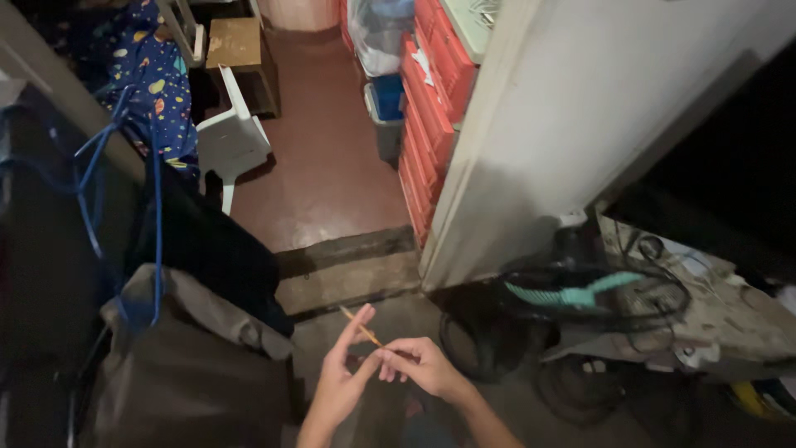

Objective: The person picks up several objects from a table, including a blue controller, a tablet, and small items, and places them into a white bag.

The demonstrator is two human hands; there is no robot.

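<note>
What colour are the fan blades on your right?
Teal-green fan blades, seen behind the dark wire guard in the head view.

Head-height view, steeply down, doorway-facing

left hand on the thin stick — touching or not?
Touching. The head view shows the left hand with the thin orange-brown stick pinched at its fingertips, no gap visible; the right hand meets it at the stick's lower end.
</note>
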